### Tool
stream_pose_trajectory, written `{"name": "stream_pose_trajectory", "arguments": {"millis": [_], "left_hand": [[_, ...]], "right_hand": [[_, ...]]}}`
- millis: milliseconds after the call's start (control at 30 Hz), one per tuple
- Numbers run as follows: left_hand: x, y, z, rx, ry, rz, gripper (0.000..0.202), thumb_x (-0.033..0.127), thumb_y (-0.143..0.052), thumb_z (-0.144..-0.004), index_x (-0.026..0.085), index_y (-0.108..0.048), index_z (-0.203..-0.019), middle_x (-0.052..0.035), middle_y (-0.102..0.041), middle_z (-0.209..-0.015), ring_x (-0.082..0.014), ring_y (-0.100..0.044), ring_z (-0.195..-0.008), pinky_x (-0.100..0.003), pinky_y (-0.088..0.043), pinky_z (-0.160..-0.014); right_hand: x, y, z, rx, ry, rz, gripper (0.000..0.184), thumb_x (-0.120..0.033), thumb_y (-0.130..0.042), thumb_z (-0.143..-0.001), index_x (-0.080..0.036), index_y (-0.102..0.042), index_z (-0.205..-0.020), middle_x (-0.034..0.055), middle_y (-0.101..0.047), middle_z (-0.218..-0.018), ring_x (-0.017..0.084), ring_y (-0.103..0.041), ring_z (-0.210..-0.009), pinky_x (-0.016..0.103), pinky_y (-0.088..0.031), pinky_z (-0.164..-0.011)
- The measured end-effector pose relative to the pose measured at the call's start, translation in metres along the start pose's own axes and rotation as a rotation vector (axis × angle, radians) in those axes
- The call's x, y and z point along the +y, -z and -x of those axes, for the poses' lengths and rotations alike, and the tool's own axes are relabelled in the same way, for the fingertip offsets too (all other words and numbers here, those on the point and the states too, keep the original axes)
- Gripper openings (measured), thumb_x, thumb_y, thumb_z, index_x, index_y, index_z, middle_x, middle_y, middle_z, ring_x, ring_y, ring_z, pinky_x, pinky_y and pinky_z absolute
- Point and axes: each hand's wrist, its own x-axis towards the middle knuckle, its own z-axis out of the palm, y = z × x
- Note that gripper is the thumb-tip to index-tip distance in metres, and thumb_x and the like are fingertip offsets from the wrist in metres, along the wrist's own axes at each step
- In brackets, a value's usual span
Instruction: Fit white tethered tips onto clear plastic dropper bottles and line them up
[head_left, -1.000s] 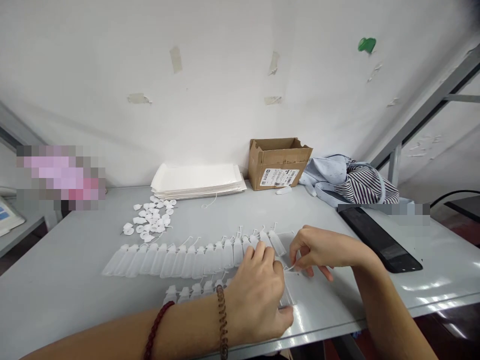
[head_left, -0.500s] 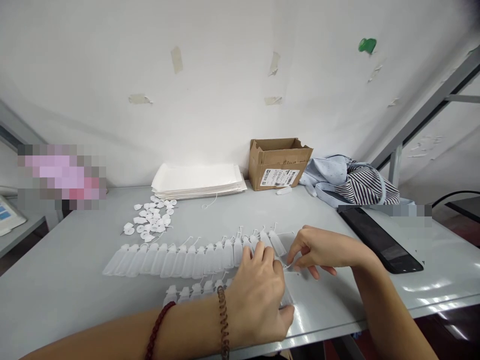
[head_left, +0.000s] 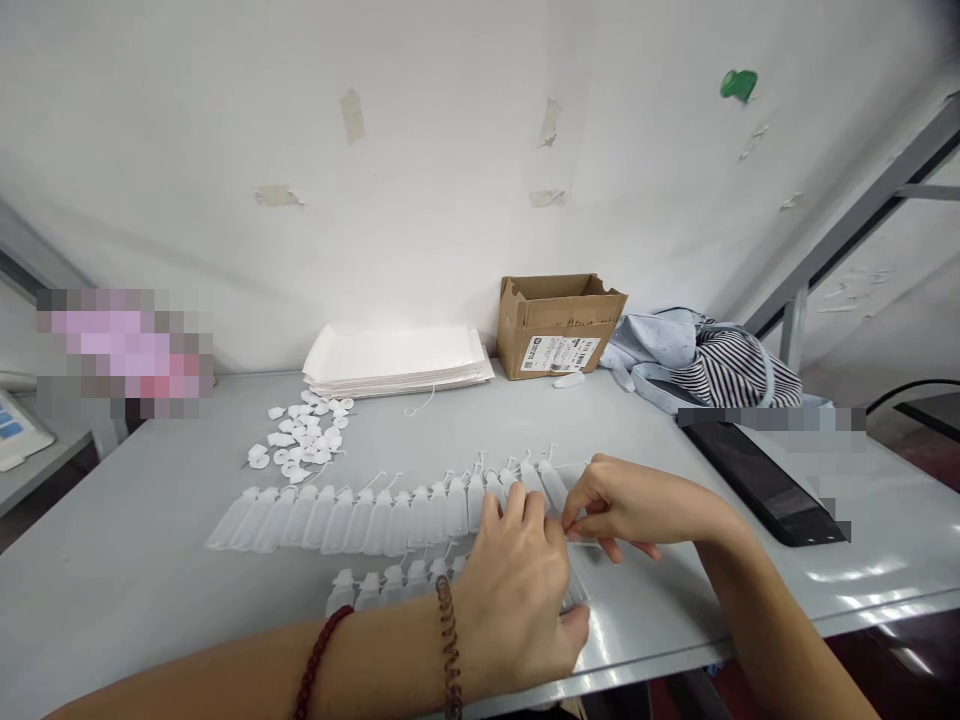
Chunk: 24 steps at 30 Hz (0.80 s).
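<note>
Left hand (head_left: 517, 590) lies knuckles up near the front edge of the tabletop (head_left: 127, 570), fingers bent downward over the right end of the bottles; what it grips underneath is hidden, so I cannot tell how firmly it is closed. Just to its right, the right hand (head_left: 566, 530) has its thumb and first finger pressed together, pinching what looks like a thin strap (head_left: 587, 543), the other fingers loosely curled below. Part of something clear (head_left: 576, 590) shows between the left hand and its thumb.

Small cloudy bottles lie side by side in a far row (head_left: 352, 525), necks pointing to the far side, several with thin straps at the neck. Nearer, a second row (head_left: 394, 580) is partly covered by the left forearm. I cannot tell whether the bottles hold anything. Beyond the far row, to the left, is a loose heap of white caps (head_left: 300, 435).

At the far side, a cardboard box (head_left: 559, 325) stands open at the top; its inside is too shadowed to make out. Its near face carries a white label (head_left: 561, 353) with dark print and a barcode, too small to read, and faint dark marks above. Left of it lies a stack of white sheets (head_left: 397, 355).
</note>
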Motion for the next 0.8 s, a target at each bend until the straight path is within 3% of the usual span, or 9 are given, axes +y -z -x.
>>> {"name": "stream_pose_trajectory", "arguments": {"millis": [433, 633, 800], "left_hand": [[-0.001, -0.002, 0.001, 0.017, -0.003, -0.003, 0.038, 0.045, -0.062, -0.072, 0.009, -0.061, -0.085, -0.0092, -0.053, -0.082, -0.0259, -0.044, -0.082, -0.046, -0.044, -0.070], [-0.004, 0.012, 0.009, 0.050, 0.067, 0.073, 0.047, 0.056, -0.064, -0.072, 0.013, -0.059, -0.089, -0.0095, -0.054, -0.089, -0.0280, -0.045, -0.086, -0.049, -0.043, -0.074], [-0.026, 0.028, 0.016, 0.104, 0.177, 0.159, 0.046, 0.055, -0.059, -0.077, 0.014, -0.060, -0.098, -0.0095, -0.055, -0.092, -0.0278, -0.047, -0.087, -0.048, -0.043, -0.074]], "right_hand": [[0.003, 0.001, 0.000, -0.006, -0.016, 0.006, 0.026, -0.023, -0.050, -0.079, -0.014, -0.074, -0.086, -0.0016, -0.061, -0.051, 0.004, -0.040, -0.027, 0.017, -0.035, -0.036], [0.006, 0.006, 0.004, 0.014, -0.008, -0.038, 0.023, -0.025, -0.051, -0.081, -0.013, -0.071, -0.080, -0.0017, -0.060, -0.052, 0.004, -0.042, -0.029, 0.016, -0.034, -0.036], [0.007, 0.011, 0.009, 0.158, 0.002, -0.121, 0.024, -0.030, -0.053, -0.083, -0.013, -0.066, -0.073, -0.0009, -0.061, -0.054, 0.003, -0.042, -0.031, 0.016, -0.032, -0.036]]}}
